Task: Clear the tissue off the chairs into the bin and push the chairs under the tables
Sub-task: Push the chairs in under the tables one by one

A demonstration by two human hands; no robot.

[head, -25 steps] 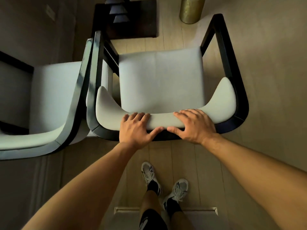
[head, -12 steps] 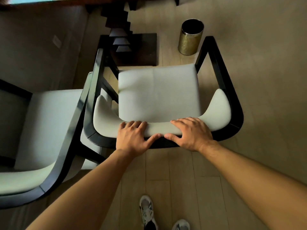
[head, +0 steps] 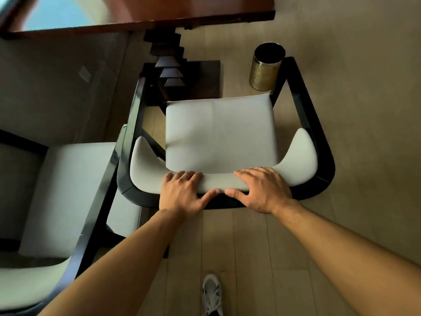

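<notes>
Brass-coloured bin [head: 265, 69] standing upright on the pale wood floor [head: 239, 242], just beyond the front right corner of the chair; dark inside, contents impossible to make out. Black-framed chair [head: 219, 131] in the centre, seen from above and behind, with a bare pale grey seat cushion and a curved pale backrest pad. Left hand [head: 182, 195] and right hand [head: 262, 190] side by side on top of the backrest, fingers curled over the pad, thumbs nearly meeting at the dark rear rail, both gripping. Reddish-brown desk [head: 159, 19] at the top edge, its dark stepped pedestal base just ahead of the seat. Second chair [head: 68, 190] of the same style close on the left, seat also bare. One grey sneaker [head: 211, 295] on the floor below.
</notes>
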